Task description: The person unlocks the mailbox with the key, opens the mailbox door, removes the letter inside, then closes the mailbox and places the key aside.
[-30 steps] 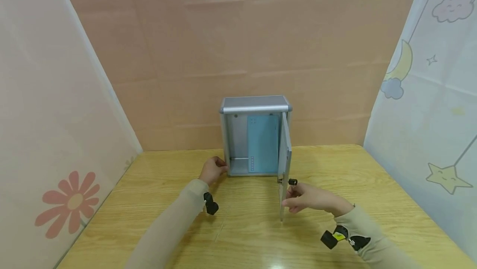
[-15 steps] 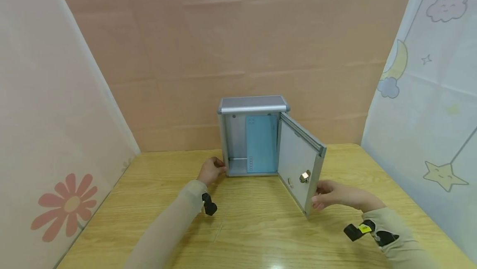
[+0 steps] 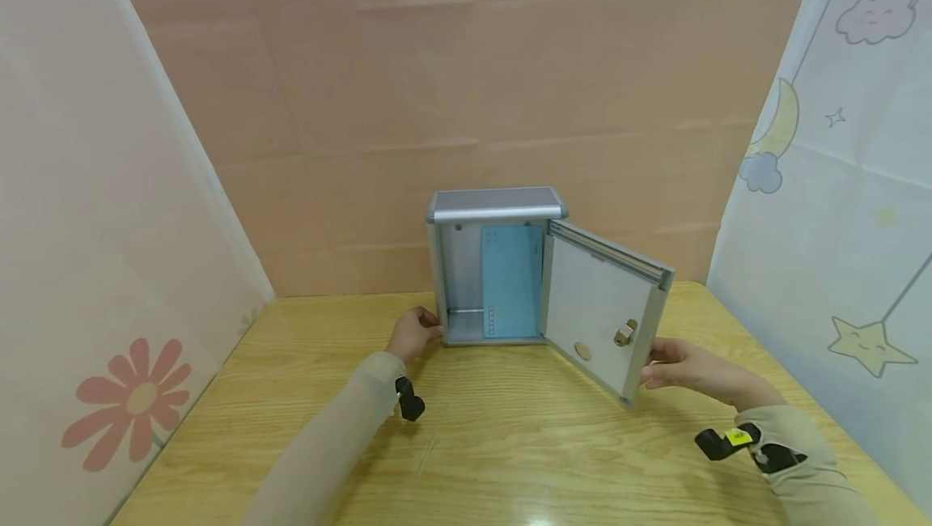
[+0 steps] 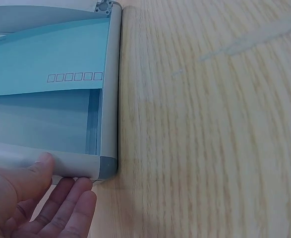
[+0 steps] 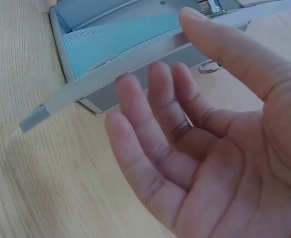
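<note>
A silver mailbox point(image 3: 498, 201) stands upright at the back of the table, its hinged door point(image 3: 600, 299) swung out to the right. Inside leans a light blue envelope point(image 3: 512, 282) with a row of small printed squares. At the mailbox's lower left side, my left hand point(image 3: 415, 333) holds the side frame, thumb on the front edge and fingers along the outer wall. My right hand point(image 3: 695, 368) holds the door by its free edge; in the right wrist view the thumb reaches over the edge and the fingers curve along the outer face.
A brass lock latch point(image 3: 624, 333) sticks out of the door's inner face, and a metal ring point(image 5: 210, 66) hangs on its outer side. The wooden table point(image 3: 502, 445) is bounded by a peach backdrop point(image 3: 349, 105) and printed side panels point(image 3: 859, 210).
The door has swung far to the right, from edge-on to showing its whole inner face, and my right hand has travelled with it. My left hand stays at the mailbox's side.
</note>
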{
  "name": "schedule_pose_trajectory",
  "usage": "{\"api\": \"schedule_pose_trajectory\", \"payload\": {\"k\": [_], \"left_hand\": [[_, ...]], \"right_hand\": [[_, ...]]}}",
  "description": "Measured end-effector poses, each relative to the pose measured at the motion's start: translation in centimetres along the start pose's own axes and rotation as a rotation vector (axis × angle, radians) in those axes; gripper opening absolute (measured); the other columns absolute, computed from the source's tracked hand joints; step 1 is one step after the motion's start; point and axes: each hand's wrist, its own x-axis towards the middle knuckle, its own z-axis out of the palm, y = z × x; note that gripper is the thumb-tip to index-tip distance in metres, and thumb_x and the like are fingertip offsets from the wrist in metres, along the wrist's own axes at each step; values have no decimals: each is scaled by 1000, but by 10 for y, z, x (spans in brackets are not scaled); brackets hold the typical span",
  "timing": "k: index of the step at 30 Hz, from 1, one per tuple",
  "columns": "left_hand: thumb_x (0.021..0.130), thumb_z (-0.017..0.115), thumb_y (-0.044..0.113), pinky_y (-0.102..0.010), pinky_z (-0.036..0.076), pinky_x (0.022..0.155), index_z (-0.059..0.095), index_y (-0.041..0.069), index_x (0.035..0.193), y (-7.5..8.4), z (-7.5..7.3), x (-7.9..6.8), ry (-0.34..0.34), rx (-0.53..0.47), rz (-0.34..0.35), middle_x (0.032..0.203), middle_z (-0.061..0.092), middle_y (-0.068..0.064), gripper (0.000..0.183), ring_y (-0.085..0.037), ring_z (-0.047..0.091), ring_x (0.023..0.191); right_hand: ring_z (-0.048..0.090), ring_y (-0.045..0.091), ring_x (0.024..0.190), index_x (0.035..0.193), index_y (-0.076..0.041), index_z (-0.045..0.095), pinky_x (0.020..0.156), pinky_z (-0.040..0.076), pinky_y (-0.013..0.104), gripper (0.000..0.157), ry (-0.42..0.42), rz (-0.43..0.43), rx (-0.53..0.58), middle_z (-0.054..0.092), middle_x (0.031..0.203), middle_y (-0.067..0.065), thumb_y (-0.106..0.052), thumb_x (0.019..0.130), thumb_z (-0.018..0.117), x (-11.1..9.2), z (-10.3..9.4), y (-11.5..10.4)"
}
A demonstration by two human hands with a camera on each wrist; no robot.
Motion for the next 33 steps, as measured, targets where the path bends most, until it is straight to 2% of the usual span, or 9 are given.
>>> {"api": "schedule_pose_trajectory", "payload": {"k": [5, 11, 15, 17, 20, 22, 24, 26, 33], "left_hand": [[87, 71, 6, -29, 52, 66, 62, -2, 95, 1, 1, -1, 0, -9, -12, 91, 63, -13, 15, -20, 60, 76], [87, 72, 9, -32, 52, 69, 62, -2, 97, 0, 0, -1, -25, -6, -21, 95, 64, -15, 18, -25, 61, 82], [85, 70, 9, -33, 52, 66, 64, -4, 92, 3, -5, -3, -74, 87, -31, 89, 65, -15, 16, -19, 58, 74], [85, 69, 9, -34, 53, 64, 67, -6, 87, 10, -8, -7, -181, 163, -31, 82, 67, -14, 15, -16, 55, 66], [89, 65, 14, -34, 56, 69, 72, -4, 92, 26, -9, -13, -510, 272, 5, 83, 71, -12, 19, -12, 60, 67], [93, 63, 22, -34, 56, 79, 71, 1, 106, 41, -6, -17, -729, 304, 47, 95, 72, -9, 26, -14, 66, 80], [96, 60, 28, -37, 54, 88, 63, 2, 122, 55, 0, -20, -837, 273, 95, 110, 69, -10, 37, -20, 66, 97], [97, 59, 31, -40, 51, 94, 54, 1, 133, 68, 8, -19, -769, 234, 139, 123, 63, -13, 47, -27, 61, 111], [97, 56, 37, -49, 18, 118, 5, 3, 154, 85, 35, -2, -297, 93, 170, 161, 7, -18, 84, -32, 10, 148]], "right_hand": [[61, 12, 110, 140, 17, 25, 92, 52, 31, 47, 3, -42, 65, 58, 124, -1, -2, 101, 44, -3, -2, 2], [62, 12, 110, 134, -17, 42, 92, 52, 32, 36, 2, -63, 108, 58, 126, -7, -2, 101, 42, -4, -5, 7], [62, 12, 108, 135, -14, 40, 92, 52, 33, 35, 37, -38, 79, 59, 125, -7, -3, 102, 42, -6, -8, 9], [62, 11, 108, 138, -7, 38, 92, 52, 33, 36, 57, -16, 62, 59, 124, -7, -5, 102, 43, -6, -8, 9], [61, 11, 109, 141, 6, 31, 93, 52, 33, 42, 62, -3, 48, 59, 124, -8, -6, 103, 42, -7, -9, 9], [62, 12, 108, 140, 16, 25, 92, 52, 34, 46, 55, -13, 45, 58, 124, -7, -5, 103, 41, -8, -9, 8], [62, 12, 108, 139, 22, 20, 92, 52, 34, 49, 46, -26, 42, 58, 124, -7, -5, 103, 40, -9, -10, 7], [62, 12, 108, 139, 23, 18, 92, 52, 33, 50, 45, -31, 42, 58, 124, -7, -4, 103, 40, -9, -10, 7], [61, 10, 112, 145, 6, 28, 93, 51, 30, 45, 42, -44, 40, 57, 128, -12, -4, 103, 40, -5, -9, 9]]}}
